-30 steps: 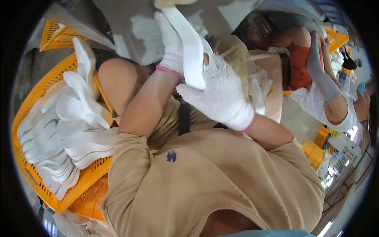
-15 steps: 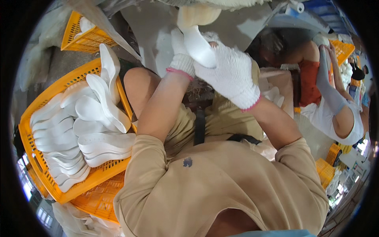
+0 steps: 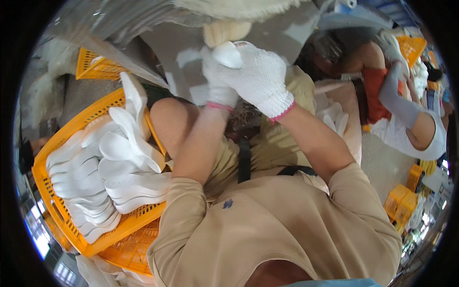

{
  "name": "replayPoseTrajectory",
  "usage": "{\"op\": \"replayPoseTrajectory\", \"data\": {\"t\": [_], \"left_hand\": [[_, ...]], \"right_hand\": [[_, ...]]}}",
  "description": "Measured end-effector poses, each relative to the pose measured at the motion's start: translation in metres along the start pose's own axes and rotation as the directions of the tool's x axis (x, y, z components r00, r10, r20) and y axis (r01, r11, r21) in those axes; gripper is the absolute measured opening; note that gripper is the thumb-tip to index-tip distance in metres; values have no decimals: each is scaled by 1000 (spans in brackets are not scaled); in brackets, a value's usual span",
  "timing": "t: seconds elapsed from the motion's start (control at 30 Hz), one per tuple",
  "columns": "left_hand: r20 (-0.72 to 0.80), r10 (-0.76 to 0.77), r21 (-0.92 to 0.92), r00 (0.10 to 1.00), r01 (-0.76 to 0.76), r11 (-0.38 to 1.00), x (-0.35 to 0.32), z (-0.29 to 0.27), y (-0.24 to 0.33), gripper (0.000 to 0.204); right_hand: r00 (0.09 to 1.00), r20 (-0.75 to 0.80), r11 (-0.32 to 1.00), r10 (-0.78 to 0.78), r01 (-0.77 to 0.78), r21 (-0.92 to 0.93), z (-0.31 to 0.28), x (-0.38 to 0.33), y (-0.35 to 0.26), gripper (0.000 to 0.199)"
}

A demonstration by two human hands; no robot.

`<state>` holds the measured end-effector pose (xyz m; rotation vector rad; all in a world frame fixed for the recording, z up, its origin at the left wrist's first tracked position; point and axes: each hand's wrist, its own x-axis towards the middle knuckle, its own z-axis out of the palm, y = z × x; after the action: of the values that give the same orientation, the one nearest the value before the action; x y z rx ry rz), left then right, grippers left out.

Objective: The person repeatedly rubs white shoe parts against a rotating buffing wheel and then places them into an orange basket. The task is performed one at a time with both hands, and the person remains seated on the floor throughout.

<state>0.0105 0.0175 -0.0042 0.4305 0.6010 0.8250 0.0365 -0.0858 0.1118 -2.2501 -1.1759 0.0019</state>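
Both hands are wearing white knit gloves with pink cuffs and are meeting high in front of the person, just under a pale round buffing wheel (image 3: 226,32) at the top of the view. The right hand (image 3: 260,76) is curling its fingers closed around a white shoe insole (image 3: 228,53), whose rounded end is sticking out above the knuckles and lying close under the wheel; whether it is touching the wheel cannot be told. The left hand (image 3: 219,83) is sitting just behind and beside the right one, mostly hidden by it, with its fingers bent toward the same insole, though how firmly it is gripping cannot be told. Bare forearms are running down from both gloves to tan sleeves (image 3: 267,225) that are filling the lower middle of the view. To the person's left, an orange plastic basket (image 3: 71,131) is sitting beside the knee, and a heap of white insoles (image 3: 114,167) is lying in it, some stacked flat and some standing on edge against the near wall. A second orange basket (image 3: 95,67) is showing farther back on the left. On the right, well apart from the hands, another person in an orange top (image 3: 375,95) is sitting with an arm in a long grey sleeve (image 3: 399,103) raised.
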Motion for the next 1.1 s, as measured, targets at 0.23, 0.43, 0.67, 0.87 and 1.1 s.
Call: {"op": "replayPoseTrajectory", "data": {"t": [0.23,0.43,0.67,0.87,1.1], "left_hand": [[209,-7,-94,978,27,995,-21,-7,-3,62],[43,-190,-171,981,194,966,-34,8,18,67],[38,29,221,999,-37,975,-49,18,27,40],[156,131,759,979,-204,619,-53,18,41,31],[-26,119,704,993,-67,707,-68,14,51,59]], "right_hand": [[999,28,973,-19,12,230,-9,0,3,58],[987,85,928,-138,99,359,-15,-5,17,61],[965,258,909,-37,-75,411,-24,15,7,47],[984,73,851,162,-177,494,-8,-22,15,57],[961,236,735,143,-263,625,-8,-27,20,53]]}}
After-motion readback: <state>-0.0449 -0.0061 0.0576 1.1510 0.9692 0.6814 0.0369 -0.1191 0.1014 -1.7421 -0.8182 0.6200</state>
